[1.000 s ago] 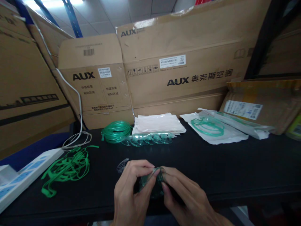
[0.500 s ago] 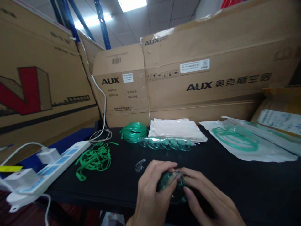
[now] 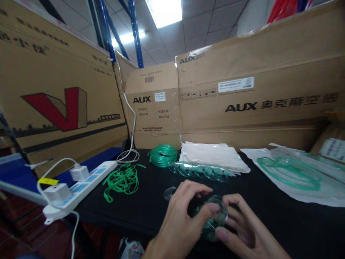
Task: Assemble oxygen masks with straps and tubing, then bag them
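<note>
Both my hands hold a clear green-tinted plastic mask just above the black table. My left hand curls over its left side, thumb pressed on the rim. My right hand cups it from below and the right, fingers bent around it. A small clear plastic piece lies on the table just left of my left hand. Behind them lies a row of stacked clear masks.
A coil of green tubing and a heap of green straps lie at the left. White bags and packed tubing sets sit behind. A white power strip with plugs hangs off the left edge. Cardboard boxes wall the back.
The view has swung left and up, bringing the power strip and the red-marked box into sight. My hands have turned the mask; my right hand now cups it more from beneath.
</note>
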`<action>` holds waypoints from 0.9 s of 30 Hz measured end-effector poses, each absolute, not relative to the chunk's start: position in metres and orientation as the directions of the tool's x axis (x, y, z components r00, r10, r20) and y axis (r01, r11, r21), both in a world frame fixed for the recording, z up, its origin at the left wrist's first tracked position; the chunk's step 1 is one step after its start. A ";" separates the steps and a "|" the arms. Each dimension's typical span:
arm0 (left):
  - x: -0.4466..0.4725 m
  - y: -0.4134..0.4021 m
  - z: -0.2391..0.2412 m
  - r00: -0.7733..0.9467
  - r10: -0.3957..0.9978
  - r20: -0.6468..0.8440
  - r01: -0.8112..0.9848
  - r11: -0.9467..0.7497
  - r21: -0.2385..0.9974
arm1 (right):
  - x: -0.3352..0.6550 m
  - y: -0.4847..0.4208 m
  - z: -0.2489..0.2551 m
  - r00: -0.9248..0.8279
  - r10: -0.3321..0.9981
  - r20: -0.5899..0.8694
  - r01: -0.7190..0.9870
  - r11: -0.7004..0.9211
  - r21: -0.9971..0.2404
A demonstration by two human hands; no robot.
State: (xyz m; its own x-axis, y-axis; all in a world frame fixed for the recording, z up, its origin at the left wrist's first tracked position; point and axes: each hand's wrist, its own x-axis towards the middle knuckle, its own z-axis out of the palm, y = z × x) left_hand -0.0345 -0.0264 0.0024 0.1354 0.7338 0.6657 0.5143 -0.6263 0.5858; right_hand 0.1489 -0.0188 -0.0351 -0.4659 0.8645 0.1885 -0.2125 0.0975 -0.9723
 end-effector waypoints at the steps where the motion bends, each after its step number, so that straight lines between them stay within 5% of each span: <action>1: -0.045 -0.026 0.008 0.138 0.739 0.660 0.570 -0.604 0.557 | 0.148 -0.018 -0.035 -0.457 0.870 0.187 -0.239 0.082 -0.968; 3: -0.075 -0.024 0.018 0.131 0.753 0.645 0.720 -0.519 0.460 | 0.147 -0.017 -0.034 -0.451 0.874 0.182 -0.275 0.058 -0.960; 6: -0.130 -0.019 0.031 -0.065 0.793 0.606 0.942 -0.151 0.299 | 0.145 -0.017 -0.033 -0.445 0.876 0.186 -0.306 0.047 -0.951; 8: -0.160 -0.017 0.036 -0.232 0.809 0.540 0.970 0.147 0.196 | 0.145 -0.016 -0.033 -0.438 0.880 0.182 -0.323 0.036 -0.946; 11: -0.182 -0.017 0.037 -0.354 0.855 0.379 0.933 0.350 0.083 | 0.145 -0.015 -0.033 -0.457 0.874 0.164 -0.329 0.006 -0.944; 15: -0.185 -0.015 0.033 -0.399 0.882 0.249 0.915 0.399 0.054 | 0.145 -0.015 -0.033 -0.488 0.854 0.181 -0.339 0.006 -0.941; 21: -0.197 -0.009 0.028 -0.372 0.888 0.271 0.928 0.355 0.112 | 0.145 -0.016 -0.034 -0.522 0.830 0.198 -0.369 -0.010 -0.929; 27: -0.203 -0.003 0.055 -0.412 0.692 0.593 0.907 0.372 0.196 | 0.145 -0.015 -0.033 -0.545 0.810 0.216 -0.400 -0.025 -0.916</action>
State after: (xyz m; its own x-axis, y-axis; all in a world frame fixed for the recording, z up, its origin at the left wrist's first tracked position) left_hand -0.2026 -0.0034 0.0548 -0.4118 0.6923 0.5926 0.9073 0.3718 0.1963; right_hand 0.1454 -0.0151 -0.0335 -0.5447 0.8104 0.2156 -0.4004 -0.0255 -0.9160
